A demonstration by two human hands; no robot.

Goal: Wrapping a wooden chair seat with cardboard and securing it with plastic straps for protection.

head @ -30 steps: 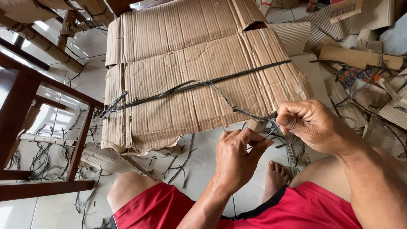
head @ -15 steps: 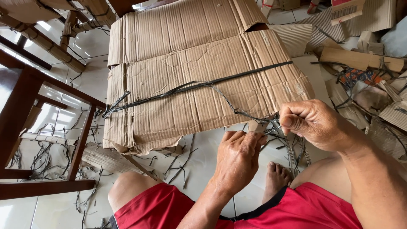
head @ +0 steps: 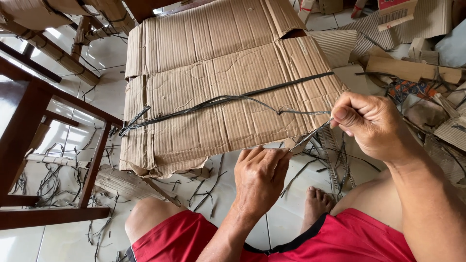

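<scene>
Bright daylight, glossy tile glare

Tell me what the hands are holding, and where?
Both hands pinch a thin black plastic strip near its loose end: right hand higher, left hand lower.

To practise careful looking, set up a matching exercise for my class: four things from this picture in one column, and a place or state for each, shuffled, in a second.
Things
1. right hand
2. left hand
3. black strap
4. wooden chair frame

Places or states
A. stretched across the flattened cardboard
B. standing at the left of the view
C. raised, pinching thin dark strands
D. lower down, gripping at the cardboard's near edge

Pairs: 1-C, 2-D, 3-A, 4-B
</scene>
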